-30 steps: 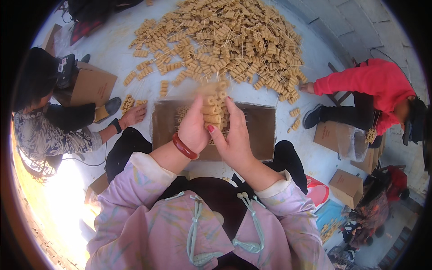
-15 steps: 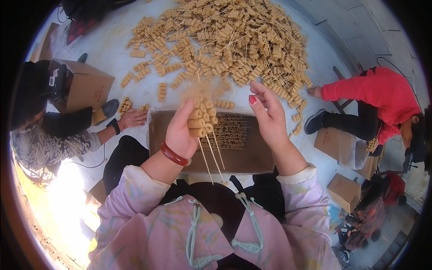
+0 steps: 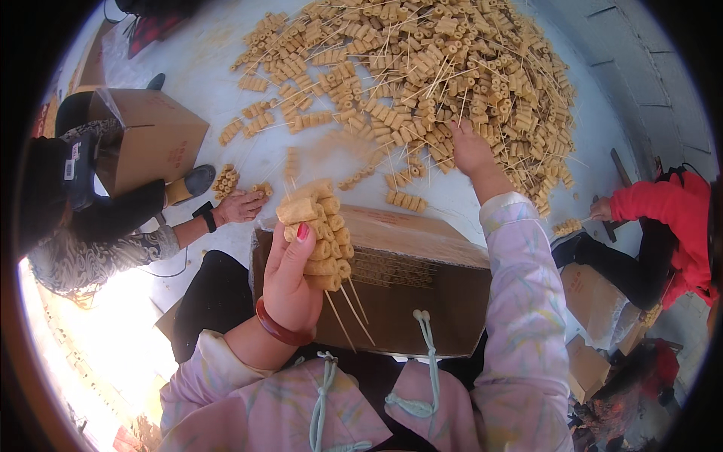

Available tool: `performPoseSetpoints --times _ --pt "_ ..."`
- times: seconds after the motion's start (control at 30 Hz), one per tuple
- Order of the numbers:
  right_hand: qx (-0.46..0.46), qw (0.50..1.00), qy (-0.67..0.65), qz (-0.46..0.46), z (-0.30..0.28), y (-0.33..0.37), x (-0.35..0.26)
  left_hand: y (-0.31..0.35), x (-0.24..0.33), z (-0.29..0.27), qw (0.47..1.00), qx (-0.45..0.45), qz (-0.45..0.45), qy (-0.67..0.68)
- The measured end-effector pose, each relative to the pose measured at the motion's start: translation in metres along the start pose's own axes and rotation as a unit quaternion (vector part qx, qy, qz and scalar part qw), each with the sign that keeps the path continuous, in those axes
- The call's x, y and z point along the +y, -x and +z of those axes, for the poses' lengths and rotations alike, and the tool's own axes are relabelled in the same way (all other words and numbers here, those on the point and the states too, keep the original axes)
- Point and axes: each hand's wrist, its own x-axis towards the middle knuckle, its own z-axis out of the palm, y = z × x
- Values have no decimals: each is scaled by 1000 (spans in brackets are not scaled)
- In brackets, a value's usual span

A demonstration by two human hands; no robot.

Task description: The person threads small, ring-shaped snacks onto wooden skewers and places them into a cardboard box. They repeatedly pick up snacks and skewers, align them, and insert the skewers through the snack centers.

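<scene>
Pale floor (image 3: pixel 218 87) under everything, other workers low around the frame's edges. Biggest on it: a heap (image 3: pixel 429 60) of tan skewers, ridged hollow-ended rolls on thin sticks, filling top centre and running to upper right. Below it, mid-frame, my open carton (image 3: pixel 422 316), a flap along its far side; rows of skewers (image 3: pixel 395 269) lie inside, under that flap. My right hand (image 3: pixel 473 151) is stretched out right of centre, upper part of frame, fingertips in among the heap's near edge; cannot tell if they have closed on anything. My left hand (image 3: pixel 286 294), left of centre, clasps a bundle (image 3: pixel 324 241) above the carton's left part, thumb pressed on the near face, other fingers mostly hidden. Rolls stacked close in it, sticks poking out toward lower right. Step in hand, as I read it: gathering, the bundle kept in one hand while the other picks from the heap. Next move, I judge, calls for a light pinch on one skewer, easing it clear of tangled neighbours, then lining its stick up with the rest; left grip firm but not crushing. One loose skewer (image 3: pixel 407 200) lies just beyond the flap. Smallest: the bundle's bare sticks (image 3: pixel 358 316), three plainly visible.
</scene>
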Motion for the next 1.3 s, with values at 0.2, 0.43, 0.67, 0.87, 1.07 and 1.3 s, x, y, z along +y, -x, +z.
performPoseSetpoints --times 0.2,0.43,0.67,0.87,1.07,1.3 --pt "61 994 -90 18 31 -9 9 -6 -1 -2 999 6 -27 40" --pt "19 998 55 24 17 45 20 -1 0 -6 999 -24 -34 16" --pt "265 957 -117 15 -75 145 6 3 -3 -17 975 -129 -133 118" --pt "339 898 -201 -194 -164 244 -98 7 -6 -23 930 -235 -145 245" --pt "396 851 -146 -311 -178 283 -183 16 -2 -23 887 -253 -171 345" --pt "395 824 -222 -339 -171 278 -198 20 7 -19 927 -266 -126 232"
